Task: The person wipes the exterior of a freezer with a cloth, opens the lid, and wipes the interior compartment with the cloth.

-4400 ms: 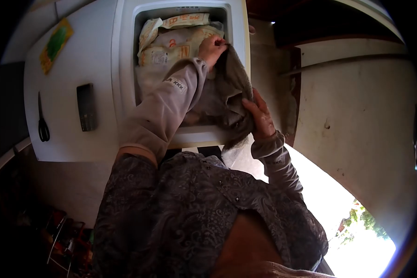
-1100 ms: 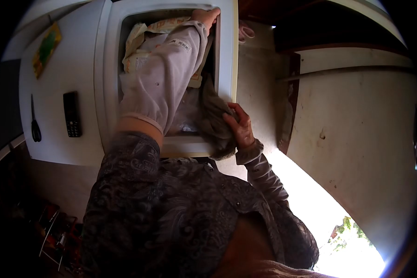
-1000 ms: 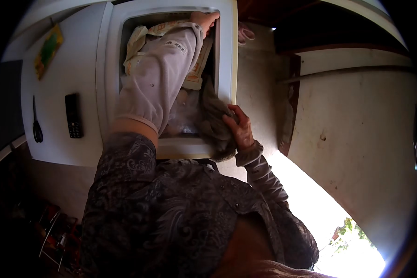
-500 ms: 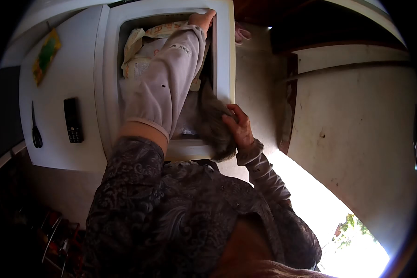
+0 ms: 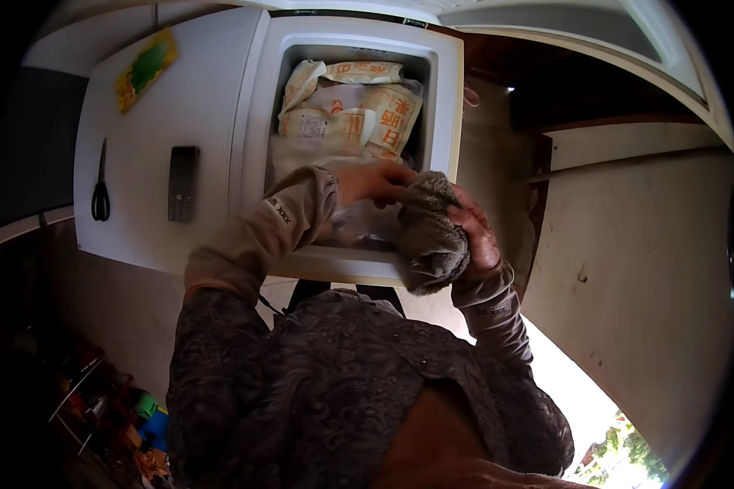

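A thick grey fluffy cloth (image 5: 432, 232) hangs bunched over the near right rim of an open chest freezer (image 5: 257, 122). My right hand (image 5: 477, 228) is closed round the cloth's right side. From the left, my left hand (image 5: 375, 181) reaches across the freezer opening, its fingers bent against the cloth's upper left edge. The fingertips are partly hidden there. Below my hands, inside the freezer, lie several pale plastic bags (image 5: 326, 126) with orange printed characters. Clear plastic (image 5: 359, 224) shows nearer to me.
On the white surface left of the freezer lie black scissors (image 5: 100, 200), a dark button phone (image 5: 183, 183) and a yellow-green packet (image 5: 145, 69). A pale panel (image 5: 628, 244) stands at the right. Assorted items sit on a rack (image 5: 90, 399) at lower left.
My left hand has come back from the freezer's far right rim to the cloth. The cloth is now bunched higher between my hands. The view has shifted, showing more of the bags.
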The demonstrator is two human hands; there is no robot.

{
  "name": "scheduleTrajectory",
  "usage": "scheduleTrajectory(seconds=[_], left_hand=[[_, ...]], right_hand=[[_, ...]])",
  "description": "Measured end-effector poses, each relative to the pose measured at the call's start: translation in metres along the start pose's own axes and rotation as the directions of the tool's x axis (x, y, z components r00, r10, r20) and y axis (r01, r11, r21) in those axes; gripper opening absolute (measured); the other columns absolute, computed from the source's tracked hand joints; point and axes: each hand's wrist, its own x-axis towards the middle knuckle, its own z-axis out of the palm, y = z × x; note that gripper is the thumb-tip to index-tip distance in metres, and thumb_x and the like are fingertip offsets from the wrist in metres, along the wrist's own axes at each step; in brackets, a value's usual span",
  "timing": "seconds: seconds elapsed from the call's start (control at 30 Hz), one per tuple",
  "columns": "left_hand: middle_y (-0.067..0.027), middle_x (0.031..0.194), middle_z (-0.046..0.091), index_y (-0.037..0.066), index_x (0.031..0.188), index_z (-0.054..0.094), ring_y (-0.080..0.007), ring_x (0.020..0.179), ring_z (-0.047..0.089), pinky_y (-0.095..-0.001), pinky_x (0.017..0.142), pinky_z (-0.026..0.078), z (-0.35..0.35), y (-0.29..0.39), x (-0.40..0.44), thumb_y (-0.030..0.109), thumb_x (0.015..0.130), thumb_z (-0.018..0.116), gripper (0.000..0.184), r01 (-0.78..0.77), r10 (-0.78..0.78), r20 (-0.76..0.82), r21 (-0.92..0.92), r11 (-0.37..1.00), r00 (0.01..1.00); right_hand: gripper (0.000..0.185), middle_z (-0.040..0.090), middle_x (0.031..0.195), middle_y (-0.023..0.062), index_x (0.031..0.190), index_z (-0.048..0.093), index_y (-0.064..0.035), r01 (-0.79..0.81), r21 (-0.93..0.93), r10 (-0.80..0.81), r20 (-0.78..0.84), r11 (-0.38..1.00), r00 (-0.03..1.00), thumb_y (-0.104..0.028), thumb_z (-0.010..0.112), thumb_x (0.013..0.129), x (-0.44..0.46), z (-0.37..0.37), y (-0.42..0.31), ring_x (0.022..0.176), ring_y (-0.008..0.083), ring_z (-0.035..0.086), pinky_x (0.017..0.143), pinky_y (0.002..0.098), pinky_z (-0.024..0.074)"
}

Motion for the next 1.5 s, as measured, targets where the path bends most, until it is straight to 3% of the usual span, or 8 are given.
scheduleTrajectory(seconds=[0.13,0.3,0.37,0.43,0.57,0.7,0.83,1.5], left_hand=[[-0.0003,0.082,0.057,0.006,0.101,0.059,-0.006,0.068,0.052,-0.0213,0.057,0.042,-0.036,-0.01,0.004,0.011,0.087,0.058,0.016,-0.285,0.079,-0.431,-0.439,0.852,0.899],[-0.0028,0.083,0.061,0.004,0.104,0.058,-0.0122,0.072,0.059,-0.0264,0.061,0.047,-0.076,0.014,0.006,0.004,0.084,0.057,0.02,-0.683,0.162,-0.869,-0.239,0.69,0.468],[-0.0058,0.088,0.063,0.004,0.106,0.057,-0.0169,0.076,0.062,-0.03,0.065,0.049,-0.106,0.011,0.013,0.005,0.084,0.057,0.022,-0.431,0.42,-0.902,0.341,0.835,0.101],[-0.0175,0.093,0.061,0.001,0.106,0.055,-0.0357,0.086,0.06,-0.0397,0.078,0.048,-0.124,0.014,0.009,0.003,0.082,0.055,0.024,-0.075,0.629,-0.775,0.632,0.771,-0.063],[-0.02,0.098,0.06,0.0,0.106,0.052,-0.0382,0.098,0.053,-0.0459,0.085,0.042,-0.164,0.002,0.018,0.004,0.083,0.052,0.024,0.266,0.716,-0.696,0.683,0.68,-0.042],[-0.0165,0.095,0.06,0.004,0.096,0.052,-0.0336,0.092,0.053,-0.0451,0.079,0.041,-0.192,-0.006,0.025,0.005,0.082,0.049,0.015,0.584,0.765,-0.611,0.703,0.406,0.204],[-0.0091,0.1,0.062,0.009,0.102,0.052,-0.0268,0.098,0.054,-0.0418,0.079,0.039,-0.188,-0.005,0.029,0.015,0.086,0.045,0.018,0.764,0.731,-0.627,0.601,0.234,0.268],[-0.0108,0.095,0.057,0.006,0.109,0.051,-0.0278,0.095,0.052,-0.0401,0.08,0.041,-0.177,0.001,0.063,0.011,0.084,0.046,0.026,0.372,0.848,-0.313,0.916,0.151,0.427]], right_hand=[[0.057,0.053,0.127,0.0156,0.136,0.036,0.0035,-0.041,0.161,0.025,0.104,0.986,0.994,-0.017,0.056,0.087,0.025,0.031,-0.022,0.111,0.0241,0.057,0.094,0.0339,0.0477],[0.049,0.061,0.113,0.0138,0.126,0.048,0.0032,-0.224,0.043,0.214,0.172,0.974,0.962,-0.019,0.062,0.085,0.073,0.056,-0.018,0.097,0.0215,0.063,0.085,0.031,0.0517],[0.033,0.067,0.096,0.01,0.11,0.06,-0.0001,-0.478,0.153,0.366,0.459,0.865,0.81,-0.019,0.065,0.084,0.111,0.032,-0.009,0.082,0.0193,0.066,0.079,0.0307,0.0539],[0.028,0.068,0.092,0.0091,0.105,0.061,-0.001,-0.45,0.06,0.416,0.293,0.891,0.861,-0.018,0.065,0.083,0.13,0.055,-0.006,0.078,0.0191,0.066,0.075,0.0309,0.0546],[0.023,0.068,0.085,0.0084,0.099,0.062,-0.0013,-0.418,0.111,0.397,0.167,0.902,0.902,-0.017,0.065,0.083,0.17,0.094,0.001,0.068,0.0199,0.065,0.064,0.0323,0.0557],[0.018,0.067,0.076,0.008,0.092,0.063,-0.0016,-0.444,0.141,0.414,0.196,0.885,0.889,-0.017,0.065,0.083,0.22,0.079,0.023,0.058,0.0197,0.063,0.053,0.0288,0.055],[0.014,0.066,0.071,0.0078,0.087,0.063,-0.0023,-0.469,0.171,0.446,0.156,0.867,0.881,-0.015,0.066,0.082,0.237,0.076,0.025,0.053,0.02,0.062,0.049,0.0294,0.054],[0.02,0.067,0.078,0.011,0.094,0.061,0.0001,-0.317,0.215,0.319,0.022,0.924,0.947,-0.015,0.065,0.08,0.198,0.042,0.017,0.059,0.0228,0.064,0.053,0.0325,0.0567]])
